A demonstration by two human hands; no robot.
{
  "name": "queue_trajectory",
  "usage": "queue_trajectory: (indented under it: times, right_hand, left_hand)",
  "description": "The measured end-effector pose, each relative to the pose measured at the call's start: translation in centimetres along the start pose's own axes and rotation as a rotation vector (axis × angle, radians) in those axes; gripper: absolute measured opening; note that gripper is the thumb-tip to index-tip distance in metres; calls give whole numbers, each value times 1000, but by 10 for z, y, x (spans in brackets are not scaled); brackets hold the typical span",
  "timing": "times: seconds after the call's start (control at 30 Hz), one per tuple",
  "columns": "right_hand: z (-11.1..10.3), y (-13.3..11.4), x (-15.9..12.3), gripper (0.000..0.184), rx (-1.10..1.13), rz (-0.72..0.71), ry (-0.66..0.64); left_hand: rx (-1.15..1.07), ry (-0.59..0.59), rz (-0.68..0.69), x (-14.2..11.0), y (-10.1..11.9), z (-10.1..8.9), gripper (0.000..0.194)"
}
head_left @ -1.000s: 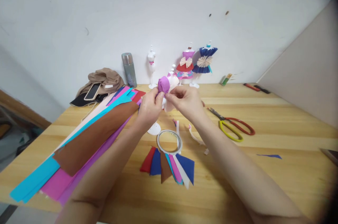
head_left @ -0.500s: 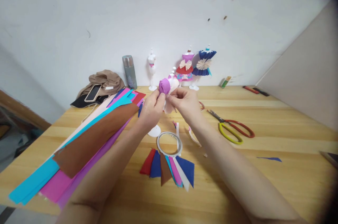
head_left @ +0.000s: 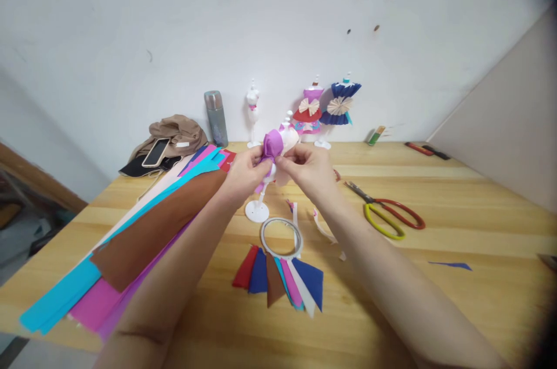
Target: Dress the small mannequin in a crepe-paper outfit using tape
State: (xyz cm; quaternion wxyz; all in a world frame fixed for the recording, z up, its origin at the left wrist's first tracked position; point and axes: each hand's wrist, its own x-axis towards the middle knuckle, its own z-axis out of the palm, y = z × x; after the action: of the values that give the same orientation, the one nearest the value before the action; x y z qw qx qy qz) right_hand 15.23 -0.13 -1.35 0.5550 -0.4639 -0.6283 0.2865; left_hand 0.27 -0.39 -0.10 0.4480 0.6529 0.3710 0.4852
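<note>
Between my hands a small white dress form leans to the right on its round white base. Purple crepe paper is gathered against its left side, and pale paper covers the other side. My left hand is closed, pinching the purple paper between thumb and fingers at the form's waist. My right hand is closed too, its thumb and forefinger together at the form's waist; whether they grip the pale paper or the form is partly hidden. Just below lies a roll of tape.
Colored paper strips cover the left side. Small paper pieces fan out below the tape. Scissors lie at right. Three more dress forms, a bottle, a phone and a brown cloth are along the wall.
My left hand has shifted slightly left and draws the purple paper into a narrower gather. More of the form's stand and base now shows below. The view has moved slightly.
</note>
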Motion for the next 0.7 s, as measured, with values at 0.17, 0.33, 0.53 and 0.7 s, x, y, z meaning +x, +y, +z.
queue_trajectory:
  times: [0.17,0.33,0.53,0.7]
  right_hand:
    - [1,0,1,19,5,6,7]
    - [1,0,1,22,19,9,-4]
    - [-1,-2,2,21,8,62,20]
    - [-1,-3,1,22,28,36,15]
  left_hand:
    - [123,60,54,0,-3,3,17]
    - [292,139,116,0,-7,8,19]
    - [156,44,94,-2,-5,6,22]
    - [101,97,73,-1,-7,7,19]
